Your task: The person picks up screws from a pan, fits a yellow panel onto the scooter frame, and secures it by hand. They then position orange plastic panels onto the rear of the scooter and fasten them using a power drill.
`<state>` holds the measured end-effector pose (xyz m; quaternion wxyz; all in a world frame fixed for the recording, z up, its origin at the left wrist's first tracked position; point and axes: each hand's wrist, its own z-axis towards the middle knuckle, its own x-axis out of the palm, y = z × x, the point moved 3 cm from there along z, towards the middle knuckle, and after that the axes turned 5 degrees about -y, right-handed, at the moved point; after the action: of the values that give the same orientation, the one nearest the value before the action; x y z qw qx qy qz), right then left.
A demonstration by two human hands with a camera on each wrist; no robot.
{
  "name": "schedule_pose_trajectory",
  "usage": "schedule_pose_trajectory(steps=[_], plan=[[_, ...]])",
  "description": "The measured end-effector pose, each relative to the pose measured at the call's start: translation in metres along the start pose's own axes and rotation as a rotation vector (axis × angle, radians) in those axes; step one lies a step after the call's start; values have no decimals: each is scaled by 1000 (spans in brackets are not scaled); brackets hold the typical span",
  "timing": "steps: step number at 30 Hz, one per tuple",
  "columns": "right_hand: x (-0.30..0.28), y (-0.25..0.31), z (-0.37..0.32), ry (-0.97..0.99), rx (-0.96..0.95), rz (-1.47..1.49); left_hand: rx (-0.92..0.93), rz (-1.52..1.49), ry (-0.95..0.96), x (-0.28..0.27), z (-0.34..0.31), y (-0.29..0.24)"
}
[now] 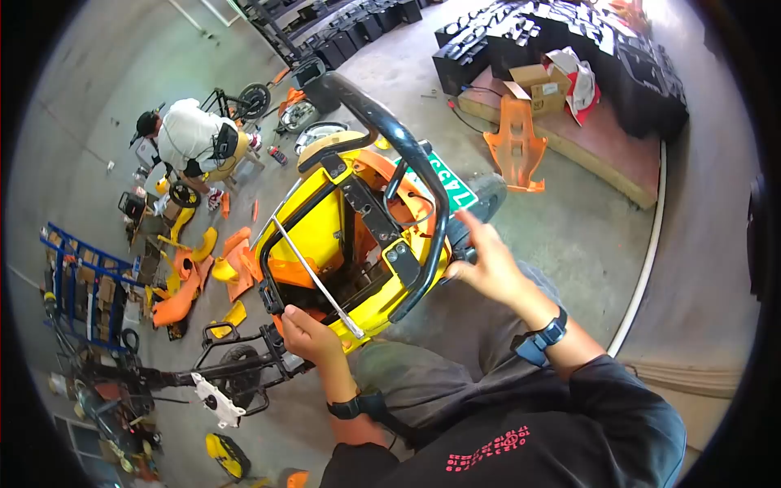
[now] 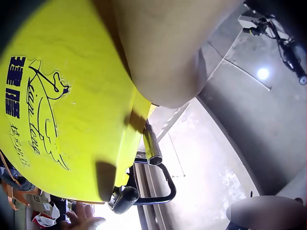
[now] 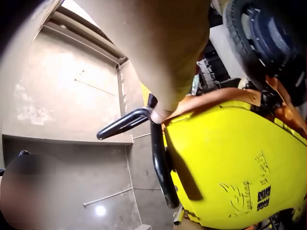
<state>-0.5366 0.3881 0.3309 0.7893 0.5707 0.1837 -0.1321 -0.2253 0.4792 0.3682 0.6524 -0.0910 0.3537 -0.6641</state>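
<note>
Around me is a workshop with a bare floor (image 1: 586,211), scooter panels strewn to one side and, on a low platform (image 1: 634,163), a carton (image 1: 550,99) with its flaps up, its contents hidden from me. The yellow body (image 1: 313,232) stands right in front of me, between my hands, its black grab rail (image 3: 157,148) arching over the rear. A steel socket wrench (image 1: 318,277) lies across the open bay (image 1: 358,285), where I can make out only dark, unclear parts. My right hand (image 1: 492,264) is spread beside the rear end; my left hand (image 1: 313,337) is at the near front edge, though I can't tell whether it pinches anything. I judge this as handling the body mid-strip; the next move probably calls for firm, even support on both sides.
</note>
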Motion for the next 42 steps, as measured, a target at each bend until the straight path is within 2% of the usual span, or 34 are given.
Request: schedule_pose_trajectory(steps=[1,3,7,8,10,18,23,25,27,28,29,31,32,33,35,37,39,41,42], plan=[[6,12,-1,-21,-145,-23,4,-7,-20,2,1,2],[19,25,8,-97,-311,-43,25,-11,2,0,1,-4],[23,38,8,-144,-285,-45,57,41,48,-4,4,-4],[25,39,8,-137,-291,53,63,30,43,-5,3,-4],[30,37,6,-164,-281,65,59,30,38,-5,1,-8],[36,40,10,-184,-337,-15,167,37,-70,0,3,-13],[32,34,10,-112,-324,56,104,34,-30,-1,1,-11],[31,40,5,-168,-353,51,54,29,30,-1,3,-9],[33,33,4,-143,-294,51,-33,-73,48,-3,7,-13],[33,33,3,-158,-284,71,-253,-303,83,-6,7,-15],[32,33,3,-144,-276,76,-234,-291,92,-15,7,-28],[31,33,4,-149,-299,72,-239,-488,-8,-28,6,-56],[31,33,4,-154,-293,78,-28,-657,38,-26,1,-68],[31,32,3,-152,-288,79,23,-807,142,-22,-10,-82],[33,30,3,-151,-298,82,-236,-1270,461,-12,-22,-114],[30,34,4,-156,-338,55,-716,-1586,628,1,-24,-128],[31,32,3,-180,-331,55,-1111,-1779,790,12,-18,-125],[31,33,4,-179,-337,56,-1304,-1796,741,20,-10,-127],[31,33,3,-182,-342,59,-1223,-1731,737,27,-7,-125]])
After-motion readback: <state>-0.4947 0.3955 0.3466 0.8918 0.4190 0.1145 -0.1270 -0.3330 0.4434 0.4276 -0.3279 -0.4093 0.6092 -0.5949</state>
